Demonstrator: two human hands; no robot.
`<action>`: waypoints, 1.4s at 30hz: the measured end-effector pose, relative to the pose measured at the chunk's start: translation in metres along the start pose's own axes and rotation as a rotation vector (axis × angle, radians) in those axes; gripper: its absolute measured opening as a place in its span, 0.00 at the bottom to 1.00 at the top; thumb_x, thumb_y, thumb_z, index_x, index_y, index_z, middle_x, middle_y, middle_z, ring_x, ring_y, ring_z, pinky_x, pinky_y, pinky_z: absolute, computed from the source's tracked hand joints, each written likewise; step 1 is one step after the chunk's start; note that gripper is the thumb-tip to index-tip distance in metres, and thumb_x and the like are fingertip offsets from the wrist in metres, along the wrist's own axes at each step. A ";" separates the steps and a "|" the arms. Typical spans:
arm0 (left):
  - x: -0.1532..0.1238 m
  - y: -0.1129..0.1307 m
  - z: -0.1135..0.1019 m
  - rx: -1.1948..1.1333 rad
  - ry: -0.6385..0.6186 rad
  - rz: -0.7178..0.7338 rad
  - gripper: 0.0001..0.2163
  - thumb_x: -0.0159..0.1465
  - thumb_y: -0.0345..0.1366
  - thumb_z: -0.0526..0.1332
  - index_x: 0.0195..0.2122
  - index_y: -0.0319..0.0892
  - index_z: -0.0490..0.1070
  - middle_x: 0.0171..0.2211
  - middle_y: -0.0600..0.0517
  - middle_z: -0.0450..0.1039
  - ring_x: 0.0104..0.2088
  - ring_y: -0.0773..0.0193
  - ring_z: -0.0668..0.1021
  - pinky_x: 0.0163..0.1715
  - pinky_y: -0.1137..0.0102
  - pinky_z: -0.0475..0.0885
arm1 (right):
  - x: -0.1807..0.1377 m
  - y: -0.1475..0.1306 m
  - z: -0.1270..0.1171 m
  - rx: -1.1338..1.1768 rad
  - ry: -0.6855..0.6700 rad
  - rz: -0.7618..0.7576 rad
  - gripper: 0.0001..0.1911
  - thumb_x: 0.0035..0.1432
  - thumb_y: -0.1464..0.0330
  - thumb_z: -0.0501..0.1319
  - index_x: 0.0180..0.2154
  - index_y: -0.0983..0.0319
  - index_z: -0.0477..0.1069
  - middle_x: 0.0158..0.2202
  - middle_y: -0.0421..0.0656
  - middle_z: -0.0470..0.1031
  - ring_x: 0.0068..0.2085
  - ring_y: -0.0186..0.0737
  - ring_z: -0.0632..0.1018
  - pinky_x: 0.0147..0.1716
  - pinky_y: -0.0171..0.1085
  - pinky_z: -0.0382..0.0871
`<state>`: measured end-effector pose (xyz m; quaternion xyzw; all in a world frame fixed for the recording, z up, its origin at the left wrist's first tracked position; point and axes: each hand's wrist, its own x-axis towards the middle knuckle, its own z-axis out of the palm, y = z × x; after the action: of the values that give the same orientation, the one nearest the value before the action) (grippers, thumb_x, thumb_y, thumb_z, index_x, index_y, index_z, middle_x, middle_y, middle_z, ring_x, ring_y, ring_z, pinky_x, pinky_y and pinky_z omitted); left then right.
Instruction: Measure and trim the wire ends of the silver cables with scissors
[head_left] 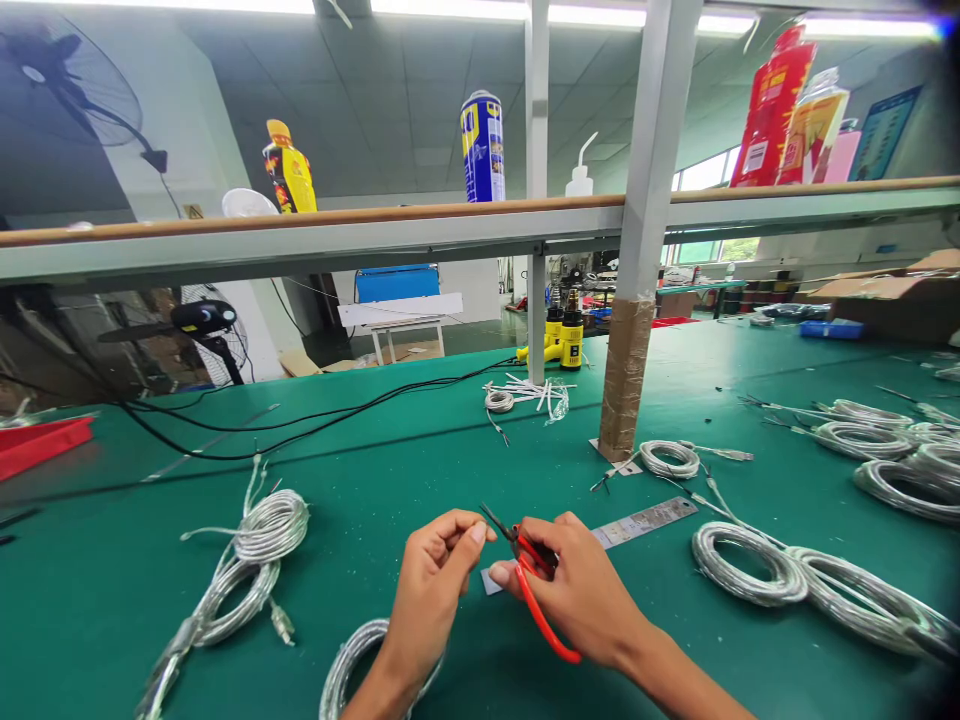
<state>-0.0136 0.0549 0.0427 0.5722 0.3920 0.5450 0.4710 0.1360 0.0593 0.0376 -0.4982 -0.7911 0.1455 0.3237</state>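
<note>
My right hand (581, 585) is wrapped round a pair of red-handled pliers (531, 590), whose slim dark jaws point up and left. Just left of the jaw tips, the thumb and fingertips of my left hand (439, 575) are pinched together; what they hold, if anything, is too small to make out. Partly hidden under my left wrist lies a coil of clear-jacketed cable (341, 672). A steel ruler (649, 522) lies flat on the green table, passing behind my right hand.
Coiled cables (271, 525) lie at left, with more cable coils (750, 565) at right. A tape-wrapped post (628, 380) rises from the table (420, 450). Beyond are white strips (536, 390), yellow heat guns (570, 342) and black cords (360, 405). A shelf (375, 225) with bottles crosses above.
</note>
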 end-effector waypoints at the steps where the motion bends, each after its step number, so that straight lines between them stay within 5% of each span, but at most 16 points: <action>1: 0.000 0.000 0.000 -0.002 -0.002 0.000 0.10 0.58 0.39 0.55 0.26 0.38 0.68 0.15 0.61 0.49 0.16 0.75 0.50 0.15 0.75 0.45 | 0.000 0.000 0.000 -0.011 -0.003 -0.010 0.18 0.51 0.58 0.54 0.19 0.62 0.53 0.17 0.34 0.59 0.24 0.32 0.59 0.25 0.31 0.49; 22: -0.001 -0.002 0.001 -0.020 -0.027 -0.009 0.10 0.59 0.39 0.55 0.26 0.38 0.68 0.16 0.61 0.48 0.17 0.74 0.49 0.16 0.74 0.44 | 0.002 0.000 -0.004 -0.186 0.035 -0.088 0.23 0.53 0.53 0.52 0.16 0.62 0.54 0.15 0.36 0.59 0.25 0.34 0.58 0.25 0.32 0.48; 29: 0.002 0.003 0.000 -0.076 0.086 -0.018 0.09 0.58 0.40 0.56 0.26 0.39 0.67 0.16 0.61 0.49 0.16 0.75 0.50 0.15 0.77 0.46 | 0.002 0.006 0.002 -0.238 0.046 -0.033 0.24 0.55 0.52 0.48 0.17 0.61 0.58 0.15 0.38 0.62 0.23 0.35 0.61 0.22 0.33 0.46; 33: 0.013 0.025 -0.022 -0.190 0.266 0.052 0.07 0.57 0.38 0.58 0.28 0.40 0.67 0.17 0.61 0.54 0.14 0.78 0.52 0.14 0.79 0.46 | 0.001 0.007 0.005 -0.292 -0.010 -0.080 0.24 0.55 0.51 0.48 0.17 0.61 0.61 0.15 0.40 0.64 0.23 0.36 0.63 0.23 0.33 0.45; 37: 0.030 0.071 -0.063 -0.250 0.438 0.247 0.03 0.56 0.30 0.57 0.27 0.36 0.68 0.17 0.60 0.58 0.13 0.80 0.54 0.13 0.80 0.49 | -0.001 0.005 0.014 -0.348 -0.090 -0.161 0.25 0.53 0.50 0.49 0.17 0.62 0.63 0.13 0.41 0.65 0.22 0.36 0.64 0.24 0.34 0.46; 42: 0.043 0.134 -0.129 -0.280 0.618 0.386 0.17 0.62 0.23 0.39 0.22 0.35 0.62 0.13 0.61 0.55 0.12 0.82 0.53 0.16 0.82 0.47 | -0.004 0.001 0.020 -0.384 -0.182 -0.198 0.26 0.52 0.49 0.49 0.18 0.62 0.66 0.15 0.42 0.68 0.23 0.38 0.67 0.26 0.34 0.47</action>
<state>-0.1465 0.0774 0.1786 0.3745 0.3226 0.8184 0.2930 0.1244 0.0584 0.0203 -0.4555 -0.8752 0.0039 0.1630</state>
